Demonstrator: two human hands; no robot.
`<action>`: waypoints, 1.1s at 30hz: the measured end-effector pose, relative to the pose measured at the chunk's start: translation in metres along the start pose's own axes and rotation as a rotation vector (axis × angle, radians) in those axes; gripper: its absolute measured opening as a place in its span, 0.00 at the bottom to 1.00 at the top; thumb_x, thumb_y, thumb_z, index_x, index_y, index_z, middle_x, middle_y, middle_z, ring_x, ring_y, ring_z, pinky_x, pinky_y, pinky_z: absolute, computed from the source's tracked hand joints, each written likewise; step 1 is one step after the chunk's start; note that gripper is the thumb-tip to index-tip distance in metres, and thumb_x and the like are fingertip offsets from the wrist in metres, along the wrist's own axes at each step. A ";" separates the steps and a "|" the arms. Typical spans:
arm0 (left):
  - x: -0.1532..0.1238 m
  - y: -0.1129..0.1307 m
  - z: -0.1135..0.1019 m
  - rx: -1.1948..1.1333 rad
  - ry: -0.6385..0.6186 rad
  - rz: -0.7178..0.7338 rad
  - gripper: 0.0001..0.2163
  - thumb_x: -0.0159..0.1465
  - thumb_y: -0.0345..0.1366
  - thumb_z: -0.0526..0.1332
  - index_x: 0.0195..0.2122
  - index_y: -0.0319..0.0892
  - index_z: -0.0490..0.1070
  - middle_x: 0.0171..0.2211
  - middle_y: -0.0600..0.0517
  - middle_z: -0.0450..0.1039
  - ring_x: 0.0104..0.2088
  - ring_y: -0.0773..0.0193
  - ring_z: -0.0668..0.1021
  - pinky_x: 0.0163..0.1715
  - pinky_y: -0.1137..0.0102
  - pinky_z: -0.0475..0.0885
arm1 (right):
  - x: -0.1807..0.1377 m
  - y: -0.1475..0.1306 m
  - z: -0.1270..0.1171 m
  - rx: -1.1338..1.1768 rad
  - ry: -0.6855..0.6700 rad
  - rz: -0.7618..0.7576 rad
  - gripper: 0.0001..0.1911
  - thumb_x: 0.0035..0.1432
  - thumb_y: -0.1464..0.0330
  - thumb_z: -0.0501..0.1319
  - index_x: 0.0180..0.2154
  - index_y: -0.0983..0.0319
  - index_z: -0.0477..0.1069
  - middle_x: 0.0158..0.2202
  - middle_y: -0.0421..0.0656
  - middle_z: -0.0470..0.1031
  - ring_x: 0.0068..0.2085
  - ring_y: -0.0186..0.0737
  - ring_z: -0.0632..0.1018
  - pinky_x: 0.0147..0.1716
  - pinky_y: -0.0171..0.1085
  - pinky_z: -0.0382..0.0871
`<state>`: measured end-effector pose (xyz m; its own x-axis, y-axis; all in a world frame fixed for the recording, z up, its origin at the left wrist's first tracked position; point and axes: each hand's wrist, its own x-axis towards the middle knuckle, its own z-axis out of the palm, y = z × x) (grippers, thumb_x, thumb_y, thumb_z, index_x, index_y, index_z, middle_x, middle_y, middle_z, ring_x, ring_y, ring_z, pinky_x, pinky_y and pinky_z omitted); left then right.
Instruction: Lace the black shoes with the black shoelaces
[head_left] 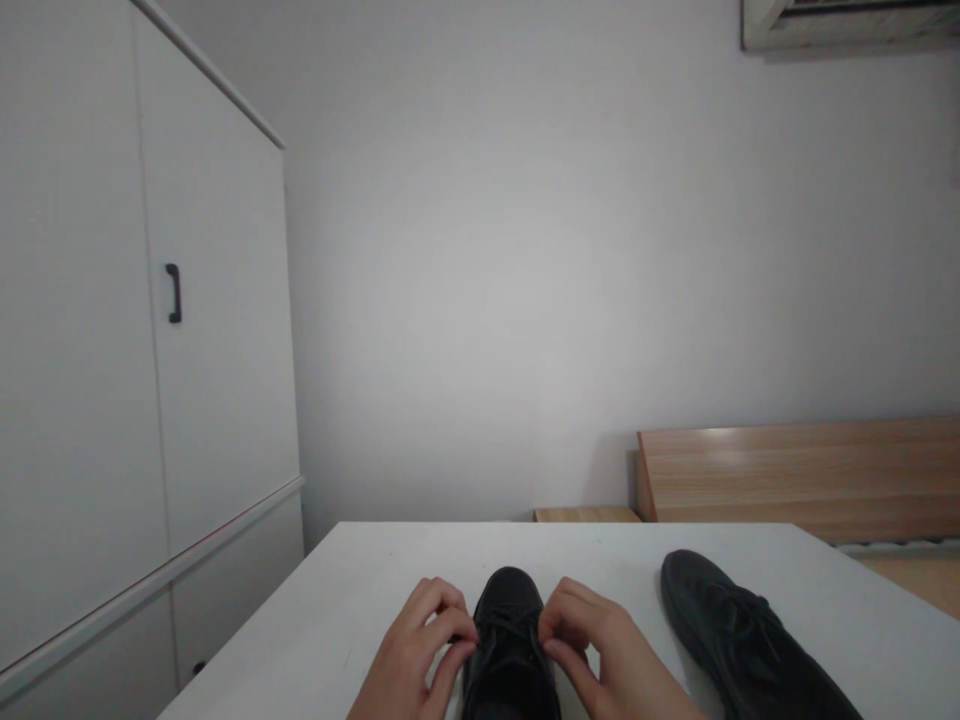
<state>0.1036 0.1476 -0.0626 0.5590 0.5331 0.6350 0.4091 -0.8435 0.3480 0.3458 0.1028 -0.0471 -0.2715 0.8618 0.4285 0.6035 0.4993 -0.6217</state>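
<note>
A black lace-up shoe (pixel 508 597) rests on the white table with its toe pointing away from me. My left hand (pixel 424 650) is at the shoe's left side, thumb and fingers pinched together near the lace holes. On the opposite side my right hand (pixel 596 645) pinches in the same way against the shoe's edge. Both hands seem to hold the shoelace (pixel 511 622), though the ends between the fingertips are too dark and small to make out clearly. The near part of the shoe runs off the bottom of the view.
To the right, a second black shoe (pixel 739 630) with tied laces lies at an angle on the white table (pixel 360 570). A white cabinet (pixel 225 330) stands at left. Beyond the table are a wooden headboard (pixel 787 475) and a pale wall (pixel 480 270).
</note>
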 end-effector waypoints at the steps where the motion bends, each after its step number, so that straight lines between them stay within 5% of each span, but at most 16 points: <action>1: 0.000 0.001 -0.001 0.042 -0.012 0.032 0.08 0.70 0.27 0.53 0.38 0.42 0.71 0.38 0.48 0.70 0.41 0.60 0.75 0.41 0.68 0.71 | 0.000 0.000 0.000 -0.002 -0.004 0.001 0.06 0.60 0.75 0.55 0.32 0.61 0.68 0.33 0.44 0.72 0.35 0.42 0.73 0.35 0.38 0.66; 5: 0.001 0.002 -0.003 0.142 -0.049 0.101 0.09 0.71 0.27 0.53 0.39 0.43 0.72 0.37 0.47 0.71 0.39 0.59 0.75 0.38 0.69 0.71 | 0.000 -0.003 -0.002 -0.029 -0.026 0.016 0.08 0.57 0.79 0.56 0.32 0.62 0.69 0.34 0.43 0.73 0.35 0.40 0.73 0.35 0.36 0.65; 11: 0.002 0.004 0.000 -0.008 -0.100 -0.062 0.10 0.71 0.28 0.54 0.38 0.44 0.74 0.36 0.50 0.77 0.37 0.63 0.79 0.38 0.74 0.72 | -0.001 -0.018 -0.005 -0.114 -0.057 0.101 0.11 0.57 0.82 0.56 0.35 0.63 0.71 0.33 0.43 0.75 0.35 0.40 0.74 0.35 0.35 0.67; 16: 0.012 0.022 -0.010 -0.022 -0.194 -0.177 0.11 0.67 0.30 0.57 0.47 0.44 0.75 0.38 0.50 0.78 0.37 0.62 0.80 0.41 0.72 0.72 | 0.002 -0.039 -0.011 -0.232 -0.212 0.123 0.18 0.58 0.81 0.56 0.48 0.65 0.74 0.46 0.51 0.76 0.44 0.47 0.79 0.43 0.39 0.71; 19: 0.030 0.038 -0.018 0.078 -0.315 -0.243 0.14 0.58 0.24 0.59 0.41 0.43 0.79 0.34 0.50 0.77 0.34 0.62 0.79 0.37 0.72 0.71 | 0.009 -0.051 -0.016 -0.382 -0.315 0.181 0.22 0.54 0.83 0.56 0.48 0.63 0.77 0.48 0.52 0.76 0.46 0.50 0.80 0.44 0.41 0.72; 24: 0.051 0.050 -0.021 0.225 -0.442 -0.283 0.14 0.51 0.22 0.58 0.29 0.45 0.80 0.30 0.51 0.76 0.30 0.61 0.77 0.28 0.73 0.64 | 0.022 -0.067 -0.018 -0.469 -0.318 0.136 0.14 0.52 0.79 0.61 0.38 0.61 0.81 0.41 0.49 0.80 0.39 0.46 0.81 0.36 0.36 0.70; 28: 0.049 0.045 -0.015 0.273 -0.402 -0.218 0.13 0.46 0.20 0.57 0.25 0.44 0.77 0.28 0.51 0.74 0.26 0.61 0.75 0.24 0.72 0.57 | 0.026 -0.073 -0.017 -0.517 -0.319 0.115 0.16 0.54 0.80 0.59 0.39 0.64 0.81 0.40 0.54 0.80 0.38 0.52 0.82 0.32 0.39 0.68; 33: 0.053 0.047 -0.017 0.127 -0.280 -0.202 0.08 0.53 0.23 0.58 0.27 0.43 0.71 0.33 0.50 0.74 0.34 0.58 0.76 0.32 0.69 0.64 | 0.023 -0.072 -0.021 -0.505 -0.301 0.063 0.17 0.55 0.81 0.57 0.43 0.65 0.78 0.45 0.57 0.77 0.41 0.55 0.80 0.34 0.42 0.66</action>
<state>0.1402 0.1356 -0.0007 0.6266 0.6998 0.3428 0.6078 -0.7142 0.3471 0.3114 0.0850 0.0216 -0.3793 0.9130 0.1504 0.8878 0.4049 -0.2189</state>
